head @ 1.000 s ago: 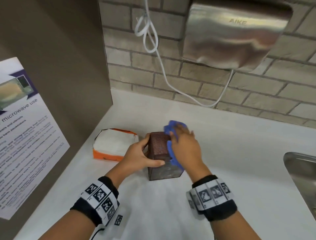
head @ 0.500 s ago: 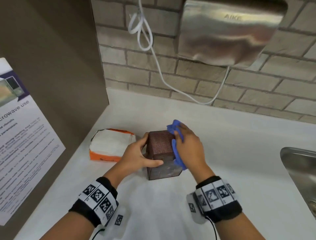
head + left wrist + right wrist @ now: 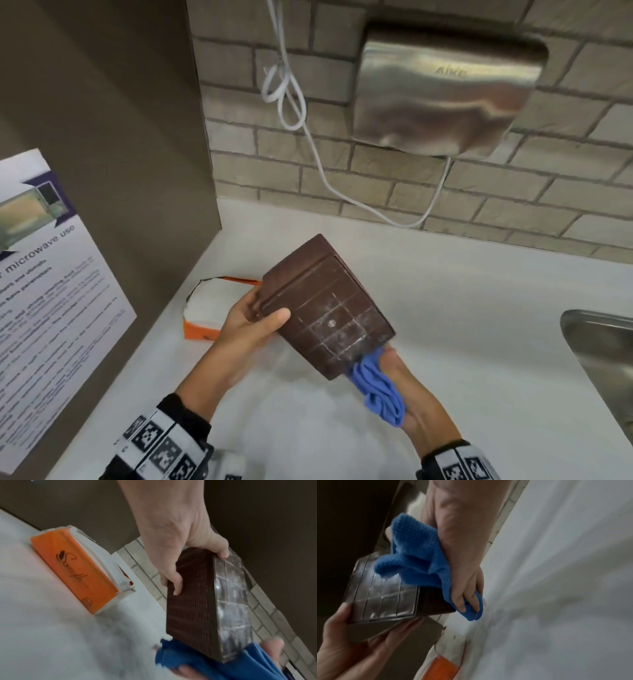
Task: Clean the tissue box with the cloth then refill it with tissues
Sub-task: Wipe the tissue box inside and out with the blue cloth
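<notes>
Whereas upright on the counter (image 3: 445, 308) a second ago, box (image 3: 329, 308) now lifted, tilted underside-up in left hand (image 3: 246, 322); right hand (image 3: 407, 394) bunching cloth (image 3: 376, 387) at low corner; dusty base next.

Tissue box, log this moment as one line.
tissue box: lifted, tilted, dusty gridded face up | left hand: grips box | right hand: holds blue cloth at lower corner | tissue pack: on counter

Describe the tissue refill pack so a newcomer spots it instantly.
On the white counter, look to the corner where the brown side panel meets the brick wall. There lies the orange-sided pack of white tissues, the only orange thing there.
</notes>
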### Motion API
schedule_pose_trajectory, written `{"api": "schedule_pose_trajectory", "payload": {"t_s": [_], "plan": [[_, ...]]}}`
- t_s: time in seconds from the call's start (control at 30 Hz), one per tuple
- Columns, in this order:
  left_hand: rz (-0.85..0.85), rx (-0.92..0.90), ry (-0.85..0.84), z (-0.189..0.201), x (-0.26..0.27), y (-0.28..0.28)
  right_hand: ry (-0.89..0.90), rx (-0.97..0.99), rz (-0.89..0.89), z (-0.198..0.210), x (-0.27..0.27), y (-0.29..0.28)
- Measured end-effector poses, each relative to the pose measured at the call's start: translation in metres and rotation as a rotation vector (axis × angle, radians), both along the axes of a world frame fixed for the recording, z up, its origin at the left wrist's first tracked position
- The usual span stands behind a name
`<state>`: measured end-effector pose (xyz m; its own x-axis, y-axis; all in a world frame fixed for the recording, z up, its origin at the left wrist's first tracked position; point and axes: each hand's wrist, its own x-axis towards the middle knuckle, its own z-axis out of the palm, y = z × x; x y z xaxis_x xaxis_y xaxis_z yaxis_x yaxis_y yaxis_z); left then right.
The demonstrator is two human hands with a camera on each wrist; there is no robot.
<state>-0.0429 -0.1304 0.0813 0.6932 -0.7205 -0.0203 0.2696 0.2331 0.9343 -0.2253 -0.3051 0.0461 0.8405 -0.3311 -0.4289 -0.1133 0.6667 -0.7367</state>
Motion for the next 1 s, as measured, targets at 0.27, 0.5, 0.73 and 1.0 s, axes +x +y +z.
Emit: {"api": "schedule_pose_trajectory", "payload": {"t_s": [0.27,0.5,0.73,1.0], "plan": [[-0.260,0.237,-0.263,0.015,0.017,0.009,-0.014,-0.473,0.193,0.037,0.005,-0.028],[-0.215,0.282,-0.198,-0.007,0.012,-0.006,0.087,-0.819,0.157,0.063,-0.001,-0.050],[-0.195,0.292,-0.198,-0.033,0.006,-0.012,0.049,-1.249,0.006,0.066,0.038,-0.027],[-0.097,0.378,-0.266,-0.039,-0.002,-0.011,0.237,-1.847,0.441,0.026,0.097,0.073]]}}
